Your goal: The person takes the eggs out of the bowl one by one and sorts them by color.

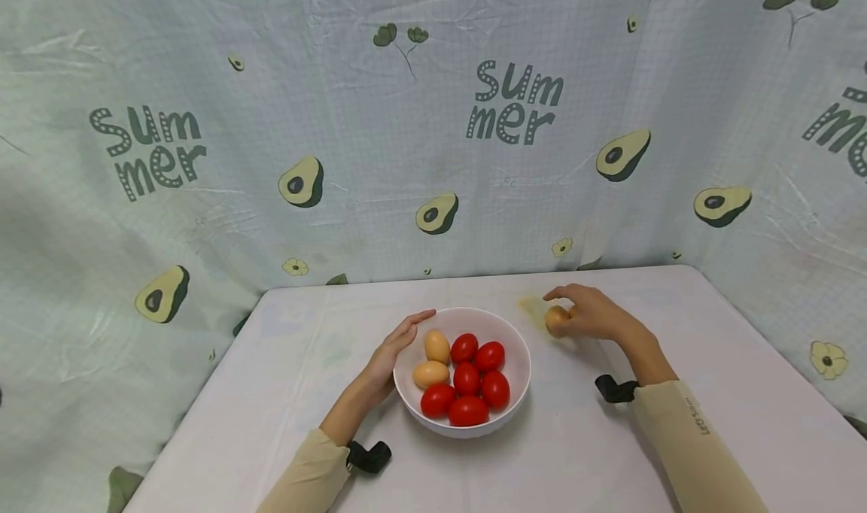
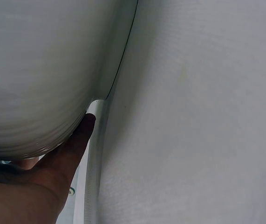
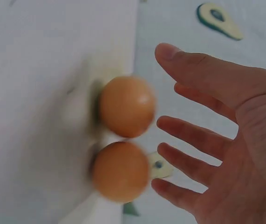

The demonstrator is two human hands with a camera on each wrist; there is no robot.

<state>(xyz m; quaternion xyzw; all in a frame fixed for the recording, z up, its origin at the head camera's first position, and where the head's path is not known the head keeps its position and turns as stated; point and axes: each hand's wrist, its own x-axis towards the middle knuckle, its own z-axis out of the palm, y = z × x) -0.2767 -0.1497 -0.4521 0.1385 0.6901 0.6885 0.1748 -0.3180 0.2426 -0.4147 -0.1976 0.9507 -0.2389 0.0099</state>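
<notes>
A white bowl [image 1: 521, 347] stands on the table, holding two light-brown eggs [image 1: 430, 374] and several glossy red egg-shaped things [image 1: 466, 378]. My left hand [image 1: 389, 355] rests against the bowl's left outer side, fingers stretched along the rim. In the left wrist view its thumb or a finger [image 2: 77, 144] lies along the bowl's wall. To the right of the bowl, my right hand [image 1: 592, 314] is over a brown egg [image 1: 557, 320]. Two brown eggs [image 3: 127, 106] show in the right wrist view, side by side and apart from the spread fingers [image 3: 193, 135].
A white cloth covers the table [image 1: 284, 362]. Behind and beside it hangs a pale curtain [image 1: 366, 137] printed with avocados and lettering. A faint yellowish patch [image 1: 531, 306] marks the cloth near the right hand. Black wrist cameras [image 1: 369, 458] sit on both wrists.
</notes>
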